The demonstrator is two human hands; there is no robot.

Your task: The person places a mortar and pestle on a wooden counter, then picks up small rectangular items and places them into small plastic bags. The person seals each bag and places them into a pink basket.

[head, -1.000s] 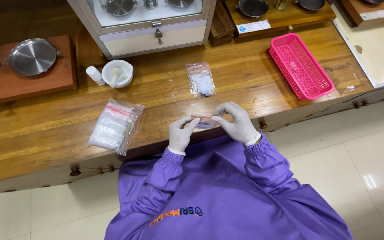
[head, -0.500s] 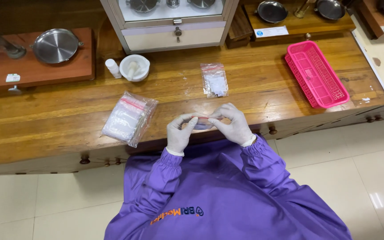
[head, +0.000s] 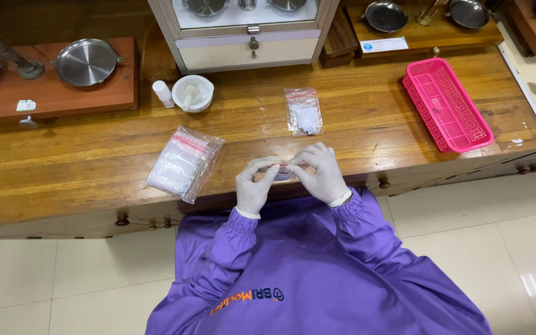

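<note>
Both hands wear white gloves and meet at the front edge of the wooden bench (head: 94, 155). My left hand (head: 254, 186) and my right hand (head: 322, 174) pinch the top strip of a small clear zip bag (head: 275, 165) between their fingertips. The bag is mostly hidden behind the fingers. A larger pack of clear zip bags (head: 184, 162) lies on the bench to the left of my left hand. Another small clear zip bag with white content (head: 304, 111) lies just beyond my hands.
A white mortar with pestle (head: 193, 93) and a small white bottle (head: 162, 93) stand near the back. A pink plastic basket (head: 446, 103) sits at the right. Metal balance pans (head: 86, 61) rest on a wooden base at the left, a glass-fronted balance cabinet (head: 246, 31) behind.
The view has shifted a little, so the bench things sit further right in the frame. My hands stay together on the small bag at the bench edge.
</note>
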